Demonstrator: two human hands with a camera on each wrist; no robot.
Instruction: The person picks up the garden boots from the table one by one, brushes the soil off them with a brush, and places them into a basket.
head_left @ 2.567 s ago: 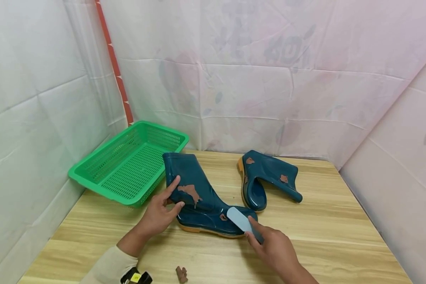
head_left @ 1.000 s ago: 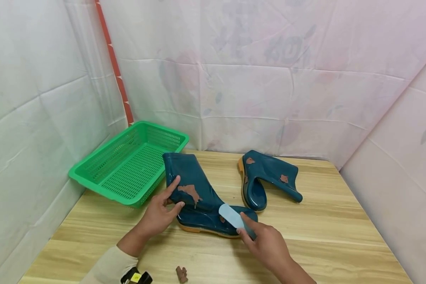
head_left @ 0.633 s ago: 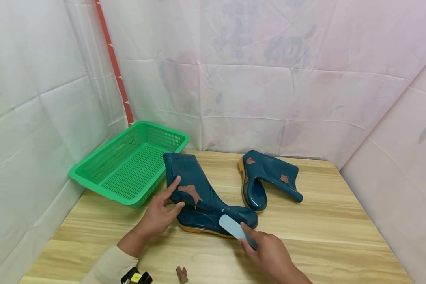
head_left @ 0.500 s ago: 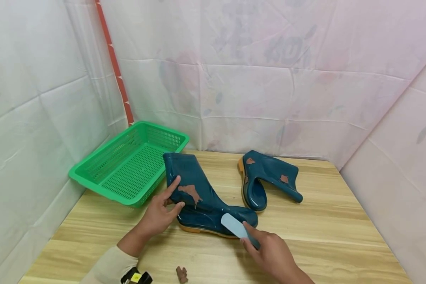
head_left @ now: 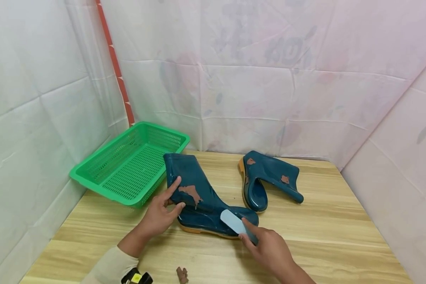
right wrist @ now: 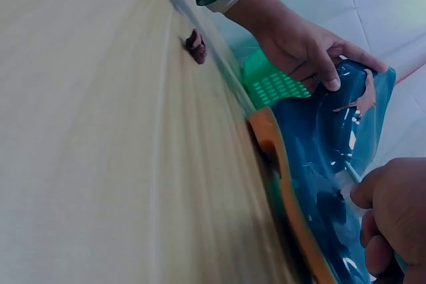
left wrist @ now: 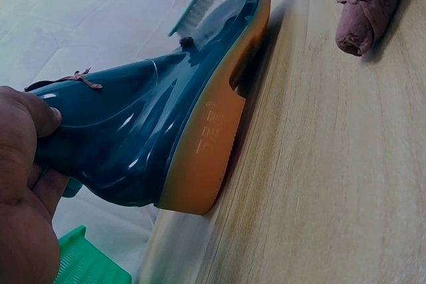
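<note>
A dark teal rubber boot point(head_left: 202, 177) with a tan sole stands on the table, toe to the right. My left hand point(head_left: 158, 215) grips the back of its shaft, beside a large brown mud-like patch point(head_left: 190, 193). My right hand point(head_left: 271, 250) holds a light blue brush point(head_left: 232, 221) by the handle, over the boot's foot. In the left wrist view the brush's white bristles point(left wrist: 203, 4) face the boot, near a small dark lump point(left wrist: 186, 42). The second teal boot point(head_left: 269, 169) lies on its side behind, with several brown patches.
A green plastic basket point(head_left: 92, 177) stands at the back left, behind the held boot. A brown clay-like lump point(head_left: 182, 274) lies at the table's front edge. White sheets point(head_left: 245, 90) enclose the back and sides of the wooden table point(head_left: 333, 236).
The brush has shifted in short strokes over the boot's foot, now slightly left of where it began. A small brown patch there, seen earlier, is out of sight in the head view. My left hand stays put.
</note>
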